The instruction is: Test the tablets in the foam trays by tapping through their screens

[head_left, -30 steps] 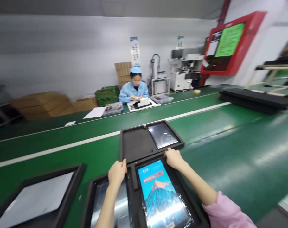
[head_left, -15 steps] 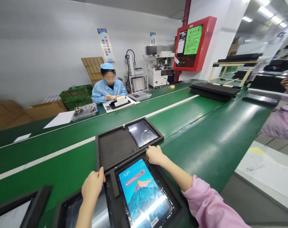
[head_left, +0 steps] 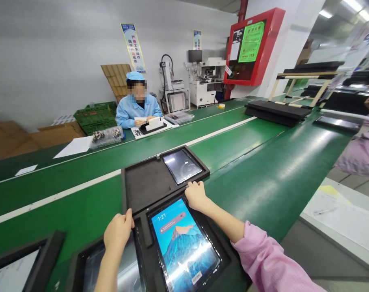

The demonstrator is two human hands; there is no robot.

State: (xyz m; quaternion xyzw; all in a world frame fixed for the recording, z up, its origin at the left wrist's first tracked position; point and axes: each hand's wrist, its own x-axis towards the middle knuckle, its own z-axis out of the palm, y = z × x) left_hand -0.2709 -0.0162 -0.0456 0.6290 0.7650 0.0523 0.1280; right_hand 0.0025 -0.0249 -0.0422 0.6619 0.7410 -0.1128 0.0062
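A black foam tray (head_left: pixel 148 237) lies in front of me, holding a tablet (head_left: pixel 182 243) with a lit mountain screen on its right and a dark panel (head_left: pixel 128 263) on its left. My left hand (head_left: pixel 119 231) is curled closed over the tray's far left part. At the tray's far right edge, my right hand (head_left: pixel 196 196) has its fingers bent closed around the rim. Beyond both hands sits a second black tray (head_left: pixel 146 182), touching the near one, with a dark-screened tablet (head_left: pixel 182 165) in its right side.
Another tray (head_left: pixel 50 251) is at the lower left on the green conveyor (head_left: pixel 233 142). Across it sits a person in blue (head_left: pixel 138 107). Black foam trays (head_left: pixel 275 112) lie farther right. Pink sleeves (head_left: pixel 359 150) of another person show at the right edge.
The camera view has shifted slightly. Both hands keep their places on the near tray; the person across has moved their hands a little.
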